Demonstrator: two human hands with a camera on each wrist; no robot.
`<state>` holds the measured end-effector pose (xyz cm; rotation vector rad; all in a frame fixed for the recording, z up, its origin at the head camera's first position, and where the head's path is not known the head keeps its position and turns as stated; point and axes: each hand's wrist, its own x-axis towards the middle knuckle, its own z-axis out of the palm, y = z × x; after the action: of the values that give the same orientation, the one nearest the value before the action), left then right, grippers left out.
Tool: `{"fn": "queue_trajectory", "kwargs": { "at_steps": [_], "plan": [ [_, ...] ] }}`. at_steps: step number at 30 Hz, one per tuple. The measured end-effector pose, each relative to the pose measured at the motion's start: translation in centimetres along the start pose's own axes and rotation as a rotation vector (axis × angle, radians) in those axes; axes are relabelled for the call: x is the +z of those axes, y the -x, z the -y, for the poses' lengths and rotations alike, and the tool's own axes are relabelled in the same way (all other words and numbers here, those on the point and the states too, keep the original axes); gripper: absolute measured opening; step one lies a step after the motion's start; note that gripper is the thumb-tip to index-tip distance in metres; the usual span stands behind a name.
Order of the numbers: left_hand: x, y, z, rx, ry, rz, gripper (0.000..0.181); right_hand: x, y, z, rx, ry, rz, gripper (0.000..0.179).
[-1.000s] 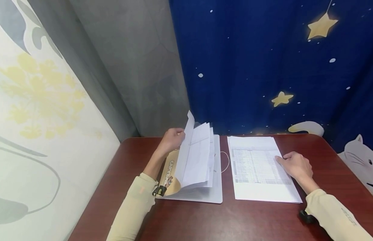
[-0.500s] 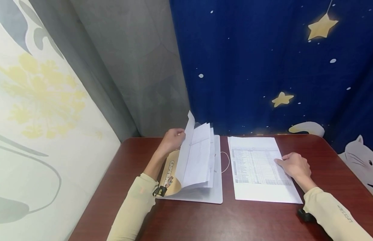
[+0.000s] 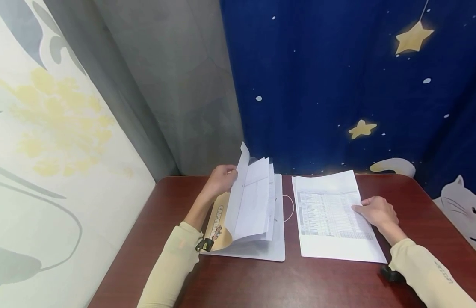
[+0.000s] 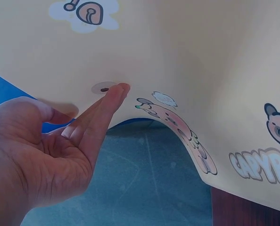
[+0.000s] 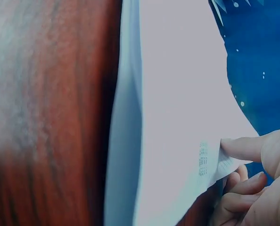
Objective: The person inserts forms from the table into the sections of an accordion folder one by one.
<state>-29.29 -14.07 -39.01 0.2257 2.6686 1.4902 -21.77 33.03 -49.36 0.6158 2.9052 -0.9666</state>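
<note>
My left hand point(image 3: 221, 179) holds up the tan cover of a folder printed with capybara cartoons point(image 3: 218, 218), its edge between thumb and fingers. In the left wrist view the fingers of the left hand point(image 4: 55, 155) lie along the printed outer side of the cover point(image 4: 192, 61). Loose white sheets point(image 3: 253, 205) fan out inside the folder. To the right, my right hand point(image 3: 378, 212) pinches the right edge of a paper stack with a printed table point(image 3: 330, 214). The right wrist view shows the thumb of the right hand point(image 5: 267, 174) on top of the paper point(image 5: 182, 84), which bends upward.
Both lie on a dark red-brown wooden table point(image 3: 238, 282). A thin white cord loop point(image 3: 293, 209) sticks out from the folder's right side. Behind the table hang a grey curtain point(image 3: 176, 85) and a blue star-patterned curtain point(image 3: 318, 85). A patterned white panel point(image 3: 68, 171) borders the left.
The far right corner of the paper has risen from the table under my right hand's pinch. My left hand and the raised cover stay nearly still.
</note>
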Motion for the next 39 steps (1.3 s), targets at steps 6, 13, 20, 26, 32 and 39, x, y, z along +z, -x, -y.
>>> {"fn": "queue_trajectory", "kwargs": {
  "at_steps": [6, 13, 20, 26, 32, 39],
  "plan": [
    [0.1, 0.0, 0.1, -0.005, -0.005, 0.005, 0.046, 0.0, 0.1, -0.2, -0.014, -0.016, -0.007, 0.048],
    [0.2, 0.2, -0.1, -0.016, -0.012, 0.0, 0.048, -0.4, -0.1, -0.7, -0.124, -0.088, 0.017, 0.042],
    [0.2, 0.3, -0.1, -0.017, -0.021, -0.004, 0.048, -1.2, 0.3, -0.8, -0.168, -0.152, 0.038, 0.047],
    [0.0, 0.5, -0.3, -0.007, -0.042, -0.014, 0.047, -1.8, 0.7, -0.6, -0.172, -0.209, 0.033, 0.044],
    [-0.2, 0.5, -0.3, 0.005, -0.052, -0.012, 0.042, -2.1, 1.1, -0.2, -0.162, -0.333, 0.066, 0.047],
    [-0.4, 0.6, -0.4, 0.036, -0.054, -0.005, 0.036, -2.5, 1.8, 0.3, -0.146, -0.452, 0.116, 0.054]
  ]
}}
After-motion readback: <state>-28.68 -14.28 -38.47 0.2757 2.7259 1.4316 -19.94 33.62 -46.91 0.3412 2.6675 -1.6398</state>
